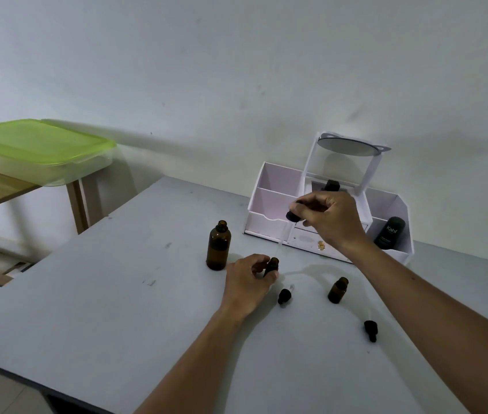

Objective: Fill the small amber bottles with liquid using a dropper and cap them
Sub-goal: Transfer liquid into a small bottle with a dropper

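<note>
My left hand (248, 279) grips a small amber bottle (272, 265) standing open on the grey table (117, 294). My right hand (329, 219) pinches the black bulb of a long dropper (292, 216), whose clear glass tube slants down to the small bottle's mouth. A large amber bottle (218, 246) stands open just left of my left hand. A second small amber bottle (338, 290) stands open to the right. Two black dropper caps lie on the table, one (284, 295) beside my left hand and another (370, 330) nearer the front right.
A white desk organiser (269, 204) with a round mirror (347, 146) stands at the back against the wall, holding a dark tube (389, 231). A green-lidded plastic box (36, 147) sits on a wooden table at the left.
</note>
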`<state>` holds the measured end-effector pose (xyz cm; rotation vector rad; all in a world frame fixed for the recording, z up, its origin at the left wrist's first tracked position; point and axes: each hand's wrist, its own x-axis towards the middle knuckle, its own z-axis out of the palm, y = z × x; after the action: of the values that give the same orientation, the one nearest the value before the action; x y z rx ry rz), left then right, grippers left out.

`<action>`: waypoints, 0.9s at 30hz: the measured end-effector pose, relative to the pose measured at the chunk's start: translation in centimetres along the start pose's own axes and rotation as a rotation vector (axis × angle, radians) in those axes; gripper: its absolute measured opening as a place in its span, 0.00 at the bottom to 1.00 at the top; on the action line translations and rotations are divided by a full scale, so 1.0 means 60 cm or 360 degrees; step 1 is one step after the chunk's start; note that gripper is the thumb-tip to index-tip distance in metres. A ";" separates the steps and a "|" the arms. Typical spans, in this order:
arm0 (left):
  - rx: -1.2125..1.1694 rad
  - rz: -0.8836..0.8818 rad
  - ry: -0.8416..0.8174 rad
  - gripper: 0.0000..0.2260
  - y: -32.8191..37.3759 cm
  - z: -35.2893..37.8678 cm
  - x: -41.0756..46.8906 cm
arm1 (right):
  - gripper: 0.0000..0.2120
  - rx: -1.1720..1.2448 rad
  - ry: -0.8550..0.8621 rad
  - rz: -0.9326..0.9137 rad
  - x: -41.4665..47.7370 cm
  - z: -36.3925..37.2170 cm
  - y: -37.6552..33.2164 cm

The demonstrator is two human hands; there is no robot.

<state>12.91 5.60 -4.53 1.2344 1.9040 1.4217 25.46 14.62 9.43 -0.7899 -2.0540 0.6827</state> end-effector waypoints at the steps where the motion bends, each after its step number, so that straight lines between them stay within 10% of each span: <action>1: -0.0057 -0.0010 0.0010 0.18 0.000 -0.002 -0.004 | 0.02 0.0020 0.0029 -0.0001 0.004 -0.004 -0.008; 13: -0.0310 -0.0086 0.0664 0.16 -0.050 -0.132 -0.052 | 0.04 0.0397 0.0133 -0.0065 0.059 0.037 -0.108; 27: -0.0312 -0.0009 0.0445 0.31 -0.055 -0.136 0.016 | 0.02 0.0335 0.0004 -0.0037 0.069 0.108 -0.091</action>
<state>4.80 2.08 -4.50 0.9798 1.8830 1.8086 16.54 12.83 11.87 -0.6446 -1.9474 0.8676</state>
